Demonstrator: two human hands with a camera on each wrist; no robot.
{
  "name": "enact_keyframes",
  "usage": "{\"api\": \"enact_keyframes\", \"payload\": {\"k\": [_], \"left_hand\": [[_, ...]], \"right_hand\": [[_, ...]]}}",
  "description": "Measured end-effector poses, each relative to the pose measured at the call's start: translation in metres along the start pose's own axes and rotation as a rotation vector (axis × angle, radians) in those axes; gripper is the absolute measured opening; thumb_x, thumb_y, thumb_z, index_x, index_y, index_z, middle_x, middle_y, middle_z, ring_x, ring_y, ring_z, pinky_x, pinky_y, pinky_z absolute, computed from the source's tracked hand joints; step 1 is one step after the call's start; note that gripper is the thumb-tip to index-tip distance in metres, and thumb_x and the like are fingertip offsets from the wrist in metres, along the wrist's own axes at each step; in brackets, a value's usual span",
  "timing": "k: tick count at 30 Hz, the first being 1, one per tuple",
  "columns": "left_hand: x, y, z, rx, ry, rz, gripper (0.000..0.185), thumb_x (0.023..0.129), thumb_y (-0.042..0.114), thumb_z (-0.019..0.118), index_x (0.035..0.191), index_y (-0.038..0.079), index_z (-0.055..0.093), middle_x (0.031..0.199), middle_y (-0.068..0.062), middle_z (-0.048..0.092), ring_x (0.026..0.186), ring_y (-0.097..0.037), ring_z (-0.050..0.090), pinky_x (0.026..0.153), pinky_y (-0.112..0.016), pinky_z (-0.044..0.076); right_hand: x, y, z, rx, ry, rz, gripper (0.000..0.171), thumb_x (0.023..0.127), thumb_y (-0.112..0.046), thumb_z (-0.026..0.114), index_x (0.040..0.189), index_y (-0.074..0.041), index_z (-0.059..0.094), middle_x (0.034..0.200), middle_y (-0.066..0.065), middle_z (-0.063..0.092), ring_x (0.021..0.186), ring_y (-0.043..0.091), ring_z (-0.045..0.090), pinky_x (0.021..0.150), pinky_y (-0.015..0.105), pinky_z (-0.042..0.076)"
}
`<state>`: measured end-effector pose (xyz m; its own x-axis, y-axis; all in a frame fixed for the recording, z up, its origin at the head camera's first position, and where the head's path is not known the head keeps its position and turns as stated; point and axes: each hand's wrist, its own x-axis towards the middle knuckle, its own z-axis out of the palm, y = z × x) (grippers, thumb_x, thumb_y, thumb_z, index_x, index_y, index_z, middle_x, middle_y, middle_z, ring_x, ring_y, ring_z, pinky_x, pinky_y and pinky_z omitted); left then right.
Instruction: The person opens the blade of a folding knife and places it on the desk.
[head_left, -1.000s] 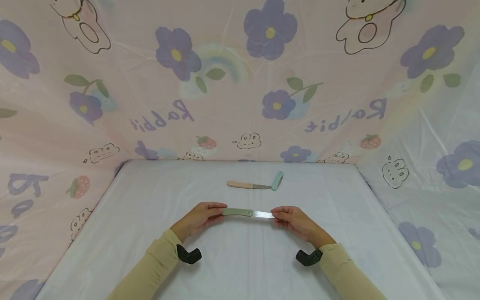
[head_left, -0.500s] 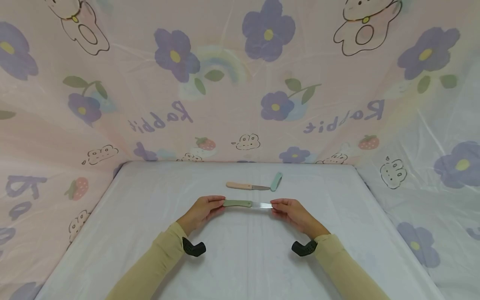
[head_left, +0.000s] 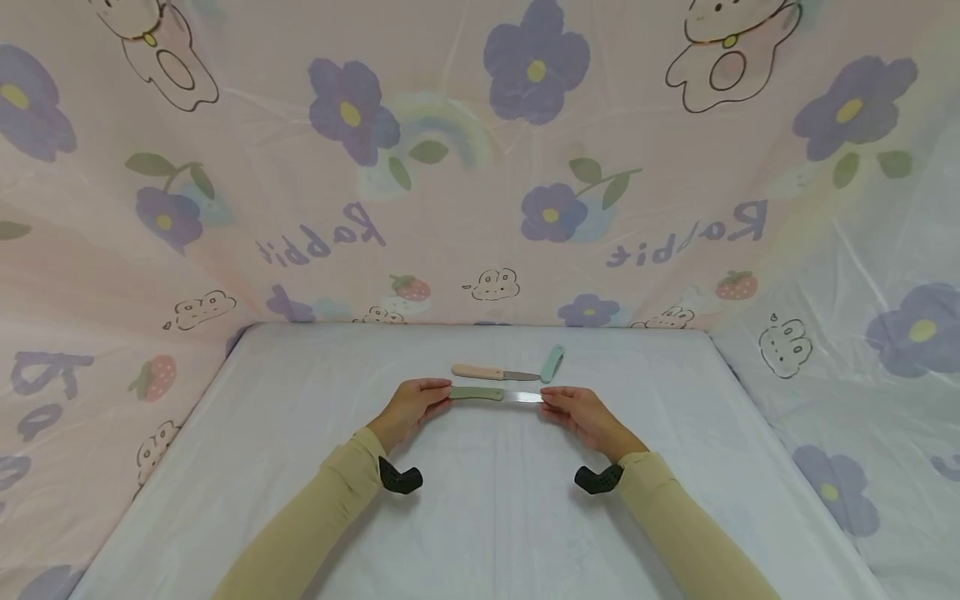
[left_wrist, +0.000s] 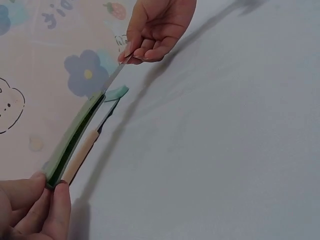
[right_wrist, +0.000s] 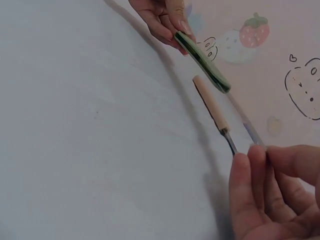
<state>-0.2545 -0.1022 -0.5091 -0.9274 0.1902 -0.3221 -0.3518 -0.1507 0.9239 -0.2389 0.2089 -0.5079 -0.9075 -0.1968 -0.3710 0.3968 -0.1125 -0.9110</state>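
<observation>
Head view has me holding the green-handled knife (head_left: 495,394) stretched between both hands, just above the white table cover (head_left: 480,517), a bit nearer me than the middle. My left hand (head_left: 408,406) has its fingertips pinched on the butt end of the handle, and my right hand (head_left: 583,412) is pinching the tip of the bare blade, so both are clamped on the same knife.

Handling-wise I'd guess it's light and stiff, no flex at all, but the steel end is thin, slick and sharp. Best to grab it by the flats, or really just by the handle, which is thicker and less slippery.

Just behind it sit a wooden-handled knife (head_left: 491,372) and a mint green sheath (head_left: 552,363), the small blade's tip right by the sheath.

From the head cam the knife looks like one flat strip. The left wrist view shows the handle edge-on, with a dark seam running down it (left_wrist: 75,137), and the right wrist view shows how little of the blade my fingertips (right_wrist: 257,155) actually have. Neither wrist cam shows the whole table or the pink rabbit-print sheet (head_left: 480,167) all around it.
</observation>
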Motion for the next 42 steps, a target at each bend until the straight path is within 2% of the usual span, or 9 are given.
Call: {"api": "enact_keyframes", "payload": {"k": [6,16,25,34,39,42], "left_hand": [[0.006,-0.002,0.001,-0.019,0.016,0.009,0.037,0.088,-0.004,0.058,0.124,-0.010,0.052,0.122,-0.023,0.053,0.111,-0.029,0.055,0.088,-0.028,0.048],[0.012,-0.004,0.005,-0.011,0.051,0.064,0.035,0.090,-0.007,0.054,0.123,-0.014,0.049,0.123,-0.027,0.052,0.114,-0.031,0.053,0.090,-0.031,0.047],[0.013,-0.001,0.011,0.080,0.090,0.098,0.033,0.089,-0.007,0.056,0.121,-0.014,0.051,0.121,-0.027,0.053,0.111,-0.032,0.054,0.092,-0.033,0.046],[0.015,-0.001,0.012,0.125,0.118,0.114,0.032,0.090,-0.006,0.054,0.121,-0.015,0.052,0.121,-0.028,0.053,0.112,-0.033,0.052,0.091,-0.034,0.047],[0.016,-0.001,0.013,0.140,0.128,0.125,0.030,0.090,-0.006,0.054,0.119,-0.014,0.053,0.120,-0.027,0.054,0.111,-0.032,0.053,0.089,-0.033,0.048],[0.015,-0.001,0.013,0.141,0.133,0.124,0.030,0.090,-0.006,0.054,0.119,-0.014,0.053,0.120,-0.026,0.054,0.111,-0.032,0.053,0.089,-0.032,0.047]], "right_hand": [[0.004,0.001,-0.002,0.021,0.011,0.009,0.039,0.093,-0.003,0.054,0.127,0.014,0.045,0.109,0.019,0.059,0.094,0.019,0.062,0.090,0.033,0.047],[0.014,0.002,-0.002,0.070,0.022,0.001,0.040,0.092,0.000,0.055,0.128,0.014,0.044,0.113,0.022,0.058,0.097,0.021,0.062,0.092,0.034,0.046],[0.011,-0.001,-0.005,0.074,-0.046,-0.114,0.035,0.089,0.000,0.058,0.118,0.017,0.050,0.099,0.017,0.063,0.089,0.017,0.064,0.083,0.029,0.051],[0.019,-0.002,-0.005,0.078,0.042,-0.041,0.036,0.093,0.003,0.052,0.125,0.017,0.044,0.113,0.025,0.058,0.095,0.021,0.063,0.091,0.034,0.046],[0.018,-0.004,-0.005,0.080,0.049,-0.024,0.036,0.093,0.003,0.051,0.126,0.016,0.043,0.121,0.028,0.053,0.098,0.021,0.062,0.091,0.033,0.046],[0.017,-0.005,-0.004,0.064,0.052,-0.022,0.037,0.093,0.002,0.051,0.126,0.016,0.043,0.118,0.026,0.055,0.099,0.022,0.062,0.091,0.034,0.046]]}}
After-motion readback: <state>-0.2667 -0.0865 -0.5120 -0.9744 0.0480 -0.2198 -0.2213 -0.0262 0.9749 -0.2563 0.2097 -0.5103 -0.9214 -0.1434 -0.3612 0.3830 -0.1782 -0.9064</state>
